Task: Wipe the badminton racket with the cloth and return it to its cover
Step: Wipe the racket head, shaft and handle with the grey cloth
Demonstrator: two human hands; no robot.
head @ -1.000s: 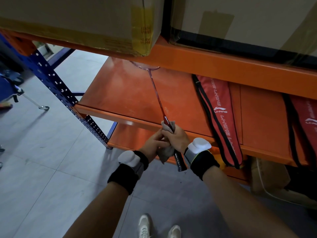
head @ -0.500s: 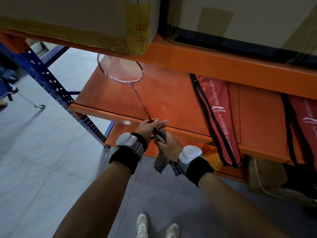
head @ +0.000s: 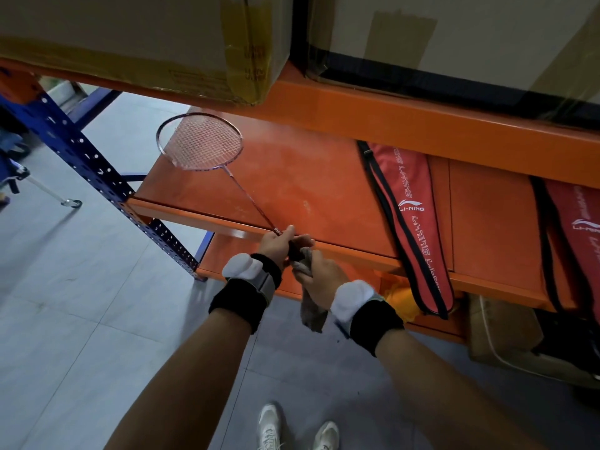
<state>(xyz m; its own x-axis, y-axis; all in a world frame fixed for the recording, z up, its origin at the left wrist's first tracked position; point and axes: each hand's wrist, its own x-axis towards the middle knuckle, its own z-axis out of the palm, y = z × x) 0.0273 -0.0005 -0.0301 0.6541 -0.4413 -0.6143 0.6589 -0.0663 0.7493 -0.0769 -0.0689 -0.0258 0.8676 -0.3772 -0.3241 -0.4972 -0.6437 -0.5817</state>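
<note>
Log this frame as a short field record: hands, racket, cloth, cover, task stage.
left hand: grips the racket where shaft meets handle
right hand: holds the grey cloth at the handle
racket: head over the orange shelf, outside any cover
cover: red, lying on the shelf, hanging over its front edge
task stage: wiping, not yet returned to cover

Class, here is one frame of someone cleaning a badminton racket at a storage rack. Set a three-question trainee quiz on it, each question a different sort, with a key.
1. True or false: the racket is inside its red cover.
2. Which hand holds the grey cloth? A left hand B right hand
3. Fill in: the cover lies on the orange ____.

Key: 1 false; 2 B; 3 shelf.
</note>
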